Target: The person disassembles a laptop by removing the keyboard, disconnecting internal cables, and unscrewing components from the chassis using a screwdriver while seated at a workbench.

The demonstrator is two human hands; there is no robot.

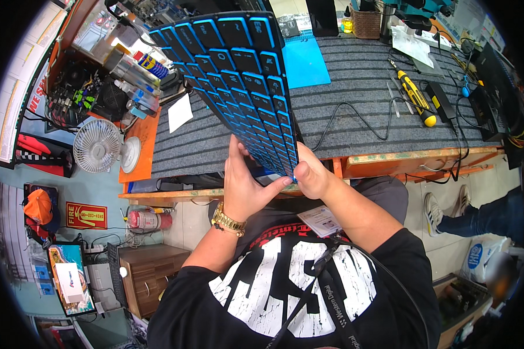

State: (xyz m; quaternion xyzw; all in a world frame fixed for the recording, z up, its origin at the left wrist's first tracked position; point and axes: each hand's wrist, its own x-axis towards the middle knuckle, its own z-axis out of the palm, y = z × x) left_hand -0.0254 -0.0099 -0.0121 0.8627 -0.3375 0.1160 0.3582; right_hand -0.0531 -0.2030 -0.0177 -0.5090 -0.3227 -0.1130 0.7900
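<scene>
A black laptop keyboard panel (239, 87) with blue-edged keys stands raised and tilted in front of me, its far end filling the top middle of the view. My left hand (244, 183) grips its near left side, thumb along the lower edge and fingers partly hidden behind it. My right hand (310, 174) holds the near right corner, with the thumb at the edge. Beyond the panel a bright blue mat (308, 67) lies on a grey ribbed bench mat (355, 87). A thin black cable (346, 107) snakes over the bench at the right of my hands.
A yellow screwdriver (413, 96), a black adapter (441, 100) and a microscope (419, 11) occupy the right. A white fan (96, 145), spray can (150, 64) and open computer parts (84, 93) sit left. Another person's legs (466, 221) are at right, a fire extinguisher (148, 218) below the bench.
</scene>
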